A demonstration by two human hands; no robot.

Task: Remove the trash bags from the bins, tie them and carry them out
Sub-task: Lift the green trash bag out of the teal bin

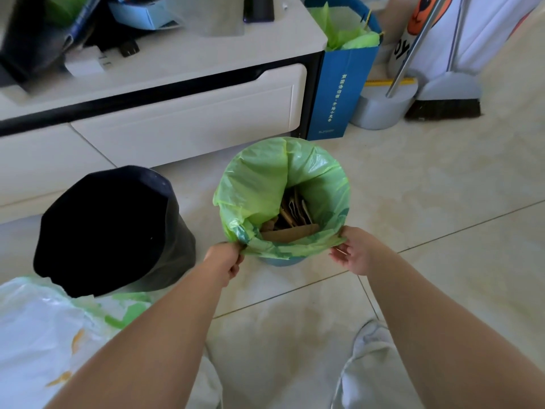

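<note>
A green trash bag (pixel 256 184) lines a small blue bin (pixel 283 262) on the tiled floor, with cardboard scraps (pixel 295 219) inside. My left hand (pixel 225 258) pinches the bag's near rim on the left. My right hand (pixel 358 250) pinches the same rim on the right. The rim between my hands is pulled off the bin's edge. To the left stands a black bin (pixel 112 228) with a dark bag in it. A filled white and green bag (pixel 44 329) lies at the lower left.
A white low cabinet (pixel 182 113) with drawers stands behind the bins. A blue paper bag (pixel 339 84) with green tissue leans at its right end. A dustpan (pixel 383 107) and a broom (pixel 445 104) stand at the far right. My feet in white shoes (pixel 365 349) are below.
</note>
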